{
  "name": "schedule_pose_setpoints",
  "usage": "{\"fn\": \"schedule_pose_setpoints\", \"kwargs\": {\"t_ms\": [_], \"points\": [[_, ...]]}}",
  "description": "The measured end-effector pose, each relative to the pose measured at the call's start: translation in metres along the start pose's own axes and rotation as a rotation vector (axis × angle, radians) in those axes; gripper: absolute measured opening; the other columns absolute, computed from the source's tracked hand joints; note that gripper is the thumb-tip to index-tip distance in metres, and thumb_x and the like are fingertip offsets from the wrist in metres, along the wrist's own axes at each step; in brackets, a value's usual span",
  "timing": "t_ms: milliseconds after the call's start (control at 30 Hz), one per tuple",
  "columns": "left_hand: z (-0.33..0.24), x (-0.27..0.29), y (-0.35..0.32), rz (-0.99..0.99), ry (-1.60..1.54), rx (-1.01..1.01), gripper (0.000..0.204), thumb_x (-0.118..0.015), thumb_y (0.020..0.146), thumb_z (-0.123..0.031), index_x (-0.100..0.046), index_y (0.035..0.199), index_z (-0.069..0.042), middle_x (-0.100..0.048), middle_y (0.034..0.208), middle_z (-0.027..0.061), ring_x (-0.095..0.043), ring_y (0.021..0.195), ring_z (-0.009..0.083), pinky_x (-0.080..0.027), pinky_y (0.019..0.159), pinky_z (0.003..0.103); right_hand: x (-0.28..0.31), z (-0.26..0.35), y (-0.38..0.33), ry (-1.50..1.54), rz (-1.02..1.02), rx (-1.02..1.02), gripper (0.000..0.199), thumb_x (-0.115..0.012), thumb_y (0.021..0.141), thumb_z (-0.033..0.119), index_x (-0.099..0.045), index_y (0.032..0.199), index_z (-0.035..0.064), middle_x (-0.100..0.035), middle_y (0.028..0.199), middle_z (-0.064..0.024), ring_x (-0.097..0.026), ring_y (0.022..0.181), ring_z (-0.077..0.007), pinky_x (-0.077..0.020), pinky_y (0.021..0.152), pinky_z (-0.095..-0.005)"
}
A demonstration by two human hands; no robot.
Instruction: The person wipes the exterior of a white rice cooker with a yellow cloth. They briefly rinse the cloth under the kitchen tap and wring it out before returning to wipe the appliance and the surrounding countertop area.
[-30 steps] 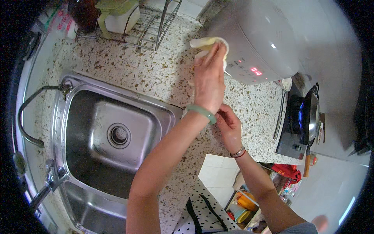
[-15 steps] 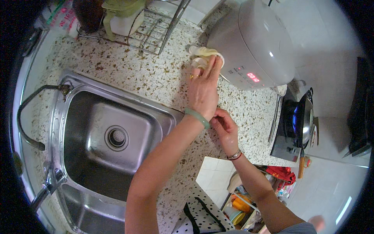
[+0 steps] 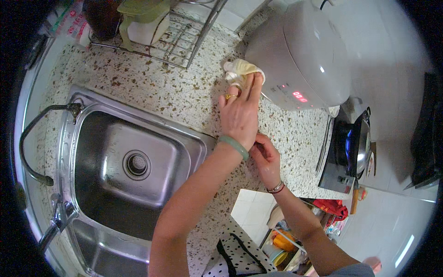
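Note:
My left hand (image 3: 240, 113), with a ring and a green bangle (image 3: 233, 147) at its wrist, presses its fingers onto a bunched pale cloth (image 3: 240, 68). The cloth lies on the speckled countertop (image 3: 180, 99), against the lower front of a grey rice cooker (image 3: 288, 51) with a lit red display. Just below the bangle, close to my left wrist, is my right hand (image 3: 267, 161). Its fingers are curled, and the left wrist hides their tips; I cannot see whether they hold anything.
A steel sink (image 3: 138, 115) with a faucet (image 3: 60, 217) is at the left. At the back left a wire rack (image 3: 173, 44) bears a green-lidded pitcher (image 3: 145, 27). To the right, a pan (image 3: 362, 143) sits over a blue flame on the stove (image 3: 333, 177). An open drawer (image 3: 295, 258) is below.
The cloth is bunched a little differently under my left fingers, which stay at the cooker's base. The whole view has shifted slightly; my right hand keeps its place beside the left wrist.

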State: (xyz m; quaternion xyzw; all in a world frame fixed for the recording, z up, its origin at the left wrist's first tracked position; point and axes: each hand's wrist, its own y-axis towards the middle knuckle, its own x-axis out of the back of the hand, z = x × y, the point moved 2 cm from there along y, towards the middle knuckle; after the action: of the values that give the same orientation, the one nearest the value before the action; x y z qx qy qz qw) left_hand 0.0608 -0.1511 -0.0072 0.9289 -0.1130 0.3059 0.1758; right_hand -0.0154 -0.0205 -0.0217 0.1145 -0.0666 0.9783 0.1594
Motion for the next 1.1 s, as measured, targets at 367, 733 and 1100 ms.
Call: {"fn": "schedule_pose_setpoints", "kwargs": {"t_ms": [367, 733, 1100], "points": [[-0.001, -0.009, 0.037, -0.314, -0.461, -0.111, 0.039, -0.042, 0.097, -0.026, -0.047, 0.133, -0.012, -0.053, 0.131, 0.0118, -0.040, 0.120, 0.0379, -0.026, 0.103, 0.047, -0.001, 0.002, 0.000, -0.103, 0.002, 0.049, 0.023, -0.052, 0.086, -0.009, -0.059, 0.105, 0.0009, -0.059, 0.110, -0.0082, -0.056, 0.099, -0.0159, -0.0455, 0.085, -0.0263], [0.035, -0.016, 0.103, -0.126, -0.529, 0.084, 0.038, -0.035, 0.099, -0.029, -0.059, 0.118, -0.007, -0.063, 0.108, 0.0160, -0.055, 0.102, 0.0381, -0.040, 0.092, 0.045, 0.000, -0.001, 0.004, -0.101, 0.090, 0.039, 0.026, -0.048, 0.088, -0.010, -0.059, 0.109, 0.0003, -0.054, 0.120, -0.0094, -0.053, 0.108, -0.0156, -0.0425, 0.092, -0.0270], [-0.003, 0.021, 0.095, -0.290, -0.699, -0.258, 0.034, -0.036, 0.099, -0.024, -0.053, 0.121, -0.004, -0.059, 0.116, 0.0149, -0.050, 0.106, 0.0360, -0.036, 0.096, 0.042, 0.000, 0.001, 0.003, -0.109, 0.083, 0.010, 0.025, -0.050, 0.088, -0.010, -0.060, 0.108, 0.0005, -0.055, 0.117, -0.0090, -0.054, 0.104, -0.0151, -0.0433, 0.089, -0.0258]]}}
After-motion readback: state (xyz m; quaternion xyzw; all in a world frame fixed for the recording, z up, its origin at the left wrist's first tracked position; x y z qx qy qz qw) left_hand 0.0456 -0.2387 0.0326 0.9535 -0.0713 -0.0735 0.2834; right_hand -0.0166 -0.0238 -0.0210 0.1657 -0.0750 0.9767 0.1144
